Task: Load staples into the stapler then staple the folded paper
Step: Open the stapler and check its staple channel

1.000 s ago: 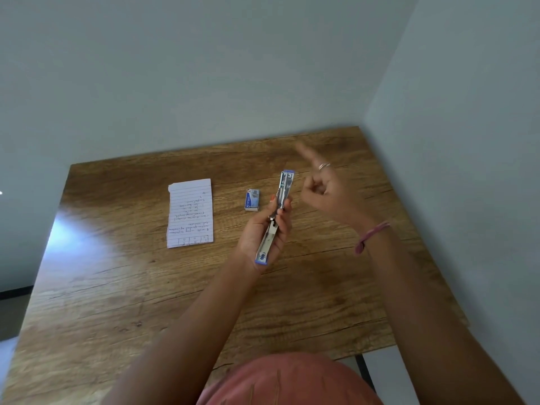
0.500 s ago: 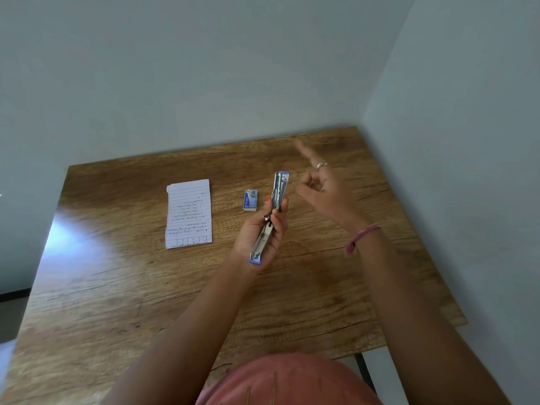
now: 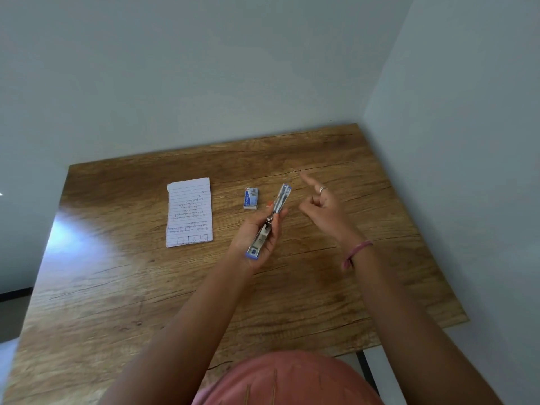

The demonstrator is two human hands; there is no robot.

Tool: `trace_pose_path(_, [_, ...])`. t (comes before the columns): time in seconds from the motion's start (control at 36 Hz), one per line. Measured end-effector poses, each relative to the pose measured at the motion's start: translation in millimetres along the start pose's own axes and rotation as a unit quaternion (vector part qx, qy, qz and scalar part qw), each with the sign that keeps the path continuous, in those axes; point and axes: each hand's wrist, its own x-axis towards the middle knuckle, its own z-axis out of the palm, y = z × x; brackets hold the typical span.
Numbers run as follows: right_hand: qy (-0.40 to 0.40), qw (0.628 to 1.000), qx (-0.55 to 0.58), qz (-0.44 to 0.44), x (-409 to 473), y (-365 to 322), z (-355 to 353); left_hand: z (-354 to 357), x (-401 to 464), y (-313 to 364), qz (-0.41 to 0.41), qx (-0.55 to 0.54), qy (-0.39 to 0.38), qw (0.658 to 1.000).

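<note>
The left hand (image 3: pixel 257 238) is closed around a stapler (image 3: pixel 270 222), fingers wrapped about its lower half with the thumb on the left side. The stapler is swung fully open into 1 long strip, slanting from a blue end near the heel of the palm up and to the right, its far end clear of the fingers and lifted above the table (image 3: pixel 117 287). Metal shows along the open channel (whether any staples sit in it is too small to make out).

Just right of the stapler's far end, not touching it, the right hand (image 3: pixel 324 209) hovers with nothing in it. Its fingers are loosely spread: 1 finger points up and away, slightly blurred, another carries a ring (image 3: pixel 323 189), and the rest curl in toward the palm. A pink band (image 3: pixel 357 252) circles the right wrist.

On the table to the left of the stapler lies a small blue staple box (image 3: pixel 251 198), flat and near the left hand's fingertips but apart from them. Further left, well clear of the box, lies the paper (image 3: pixel 189 211), a lined sheet with handwriting, its long side running away from the person. The table is wood-grained and fits into a corner of 2 pale walls. At the bottom edge a pink garment (image 3: pixel 289 381) shows.
</note>
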Motion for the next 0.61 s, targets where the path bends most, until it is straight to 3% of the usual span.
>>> trace_pose_path(0.17, [0.036, 0.997, 0.044, 0.045, -4.5, 17.0, 7.8, -2.7, 4.9, 5.3, 0.035, 0.159, 0.06, 0.985])
trace_pose_path(0.28, [-0.039, 0.999, 0.008, 0.016, -6.9, 21.3, 9.6, -3.3, 7.1, 15.9, 0.053, 0.301, 0.104, 0.946])
trace_pose_path(0.36, [0.002, 1.0, 0.024, 0.019, -2.8, 23.3, 8.4, -0.8, 5.4, 22.9, 0.079, 0.359, 0.129, 0.921])
trace_pose_path(0.47, [0.006, 0.999, 0.027, 0.02, 2.1, 24.1, 3.5, 3.4, 4.8, 32.6, 0.125, 0.485, 0.135, 0.855])
trace_pose_path(0.61, [-0.026, 0.999, -0.013, 0.03, 9.7, 27.0, -1.4, 10.1, 6.7, 46.4, 0.146, 0.626, 0.073, 0.762])
